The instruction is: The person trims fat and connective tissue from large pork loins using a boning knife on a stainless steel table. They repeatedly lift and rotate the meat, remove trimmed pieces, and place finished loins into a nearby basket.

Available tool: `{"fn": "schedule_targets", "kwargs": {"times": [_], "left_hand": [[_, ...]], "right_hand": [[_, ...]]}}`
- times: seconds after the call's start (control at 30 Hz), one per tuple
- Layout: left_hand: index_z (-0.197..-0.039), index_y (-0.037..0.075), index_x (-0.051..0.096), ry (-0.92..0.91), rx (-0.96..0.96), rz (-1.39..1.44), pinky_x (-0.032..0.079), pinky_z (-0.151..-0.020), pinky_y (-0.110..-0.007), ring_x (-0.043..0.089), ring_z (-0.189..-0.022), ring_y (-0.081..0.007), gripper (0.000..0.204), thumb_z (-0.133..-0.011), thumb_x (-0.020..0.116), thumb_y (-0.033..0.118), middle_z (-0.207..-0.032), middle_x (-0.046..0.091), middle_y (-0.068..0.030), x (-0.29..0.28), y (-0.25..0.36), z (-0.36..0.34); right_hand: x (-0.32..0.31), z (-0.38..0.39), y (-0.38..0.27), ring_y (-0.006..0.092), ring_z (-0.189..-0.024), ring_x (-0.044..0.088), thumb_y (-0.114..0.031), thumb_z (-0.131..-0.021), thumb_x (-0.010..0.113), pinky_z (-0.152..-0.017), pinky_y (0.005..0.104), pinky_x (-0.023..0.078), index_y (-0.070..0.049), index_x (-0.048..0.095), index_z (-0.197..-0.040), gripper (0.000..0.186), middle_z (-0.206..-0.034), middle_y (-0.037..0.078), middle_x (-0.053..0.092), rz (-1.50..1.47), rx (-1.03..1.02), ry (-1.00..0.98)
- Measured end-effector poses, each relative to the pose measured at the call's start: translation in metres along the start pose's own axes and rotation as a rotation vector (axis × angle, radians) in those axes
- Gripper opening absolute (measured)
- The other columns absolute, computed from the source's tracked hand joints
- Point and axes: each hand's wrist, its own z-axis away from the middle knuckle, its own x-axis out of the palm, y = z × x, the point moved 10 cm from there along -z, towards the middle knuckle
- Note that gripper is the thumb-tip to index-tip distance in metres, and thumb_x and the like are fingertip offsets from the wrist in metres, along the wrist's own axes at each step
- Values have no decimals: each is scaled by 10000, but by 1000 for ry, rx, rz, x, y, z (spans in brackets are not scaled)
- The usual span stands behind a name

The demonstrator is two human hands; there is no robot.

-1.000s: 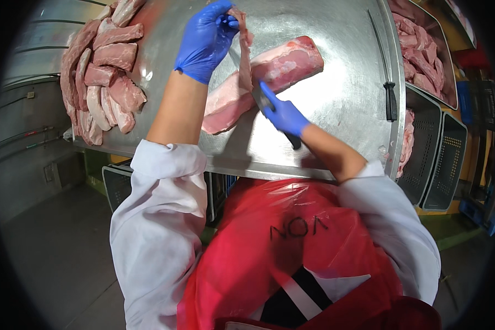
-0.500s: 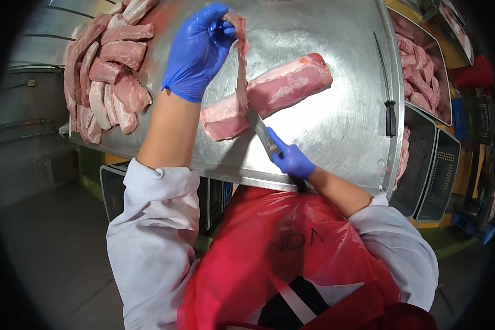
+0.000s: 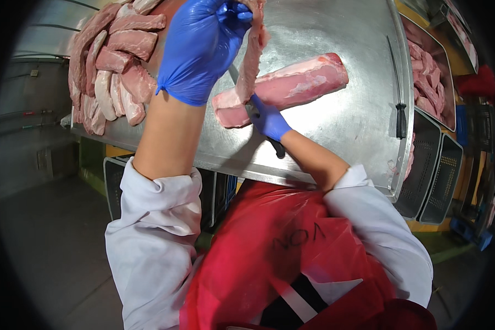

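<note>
A long, rounded loin of pale pink meat [image 3: 302, 85] lies slantwise on the steel table [image 3: 324, 33], its left end nearer the near edge, its blunt right end pointing toward the right edge. Its skin is smooth and moist, streaked with whitish fat. A thin, ragged strip [image 3: 251, 66] of fatty tissue rises from its left part. The left hand [image 3: 200, 49], in a wrinkled, shiny blue glove, pinches the strip's top between bent fingers. The right hand [image 3: 270, 120], also blue-gloved, grips a black-handled knife [image 3: 278, 147] just beside the loin, its blade partly hidden behind the strip.

Along the table's left edge, thick, uneven slabs of meat [image 3: 126, 47] overlap in a heap. Near the right edge lies a slim rod with a ridged black handle [image 3: 401, 120]. Beyond that edge, a metal tray [image 3: 444, 61] holds limp pink pieces [image 3: 425, 82], and grey perforated plastic crates [image 3: 445, 170] stand below. A glossy red apron [image 3: 242, 242] faces the near edge.
</note>
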Motion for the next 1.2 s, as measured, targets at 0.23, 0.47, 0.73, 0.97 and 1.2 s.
{"fn": "schedule_targets", "kwargs": {"times": [0.23, 0.47, 0.73, 0.97, 1.2], "left_hand": [[-1161, -109, 567, 51, 74, 174, 492, -730, -283, 554, -722, -147, 239, -966, 563, 28, -908, 611, -97, -52, 74, 18], [-1187, -115, 549, -180, 59, 325, 518, -776, -319, 618, -829, -196, 275, -948, 554, 21, -993, 629, -146, -53, 123, 41], [-1226, -145, 480, -122, 274, 155, 505, -816, -348, 595, -944, -250, 308, -961, 455, 10, -1074, 579, -189, -61, 201, 68], [-1217, -91, 517, -8, 473, -121, 516, -862, -354, 619, -987, -230, 271, -975, 443, 8, -1137, 596, -191, -112, 325, 78], [-1173, -51, 549, -148, 439, -143, 526, -831, -356, 633, -916, -233, 248, -964, 500, 75, -1036, 623, -164, 10, 237, 30]], "right_hand": [[44, 85, -9, 515, -707, 637, -187, -936, 477, -718, 562, 523, -190, 3, -1595, 812, -841, 321, 670, 5, 70, -203], [79, 48, -30, 509, -799, 654, -201, -952, 454, -739, 560, 517, -154, 54, -1593, 757, -895, 342, 660, 63, 223, -275], [65, -46, -69, 518, -866, 636, -252, -981, 471, -794, 565, 488, -181, 107, -1581, 706, -952, 328, 658, 48, 35, -117], [83, 94, -38, 468, -931, 666, -289, -1022, 417, -871, 539, 508, -292, 179, -1586, 612, -1048, 309, 669, 265, 39, -607], [40, 85, -54, 396, -862, 675, -189, -922, 504, -843, 475, 508, -291, 138, -1599, 777, -952, 260, 684, -26, 34, -482]]}}
